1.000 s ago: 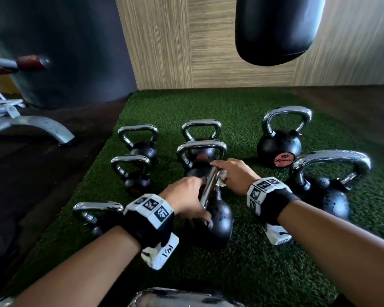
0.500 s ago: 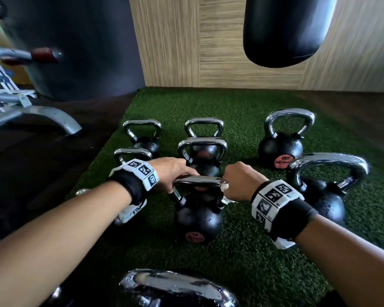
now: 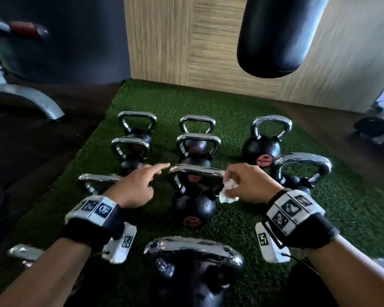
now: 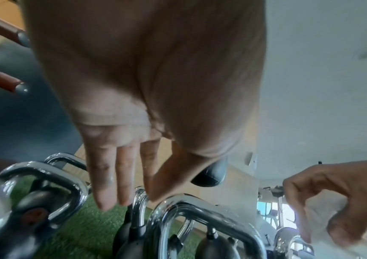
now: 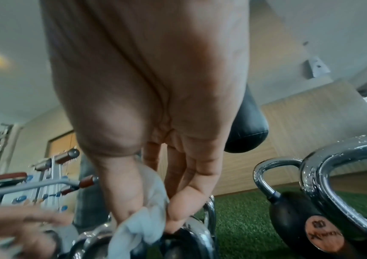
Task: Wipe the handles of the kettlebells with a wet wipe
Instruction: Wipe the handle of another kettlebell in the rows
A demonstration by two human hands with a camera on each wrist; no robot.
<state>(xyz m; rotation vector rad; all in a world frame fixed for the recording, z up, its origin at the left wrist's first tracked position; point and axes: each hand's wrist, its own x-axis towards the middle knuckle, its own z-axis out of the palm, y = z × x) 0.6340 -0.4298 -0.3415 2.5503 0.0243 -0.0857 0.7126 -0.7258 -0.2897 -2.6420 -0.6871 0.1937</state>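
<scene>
Kettlebells [image 3: 262, 149] crowded from nine to three o'clock on green turf [image 3: 248, 220]. Left hand [image 3: 134, 185] splayed, holding nothing; right hand [image 3: 245, 182] pinching wet wipe [image 3: 228, 191] beside chrome handle [image 3: 196, 171].

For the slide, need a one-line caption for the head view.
Right hand holds a wet wipe beside the middle kettlebell's handle; left hand open, on green turf.

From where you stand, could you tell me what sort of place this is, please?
Most likely a gym: chrome-handled kettlebells stand in rows on green artificial turf, a black punching bag hangs above, and a weight machine's frame sits at the left.
</scene>
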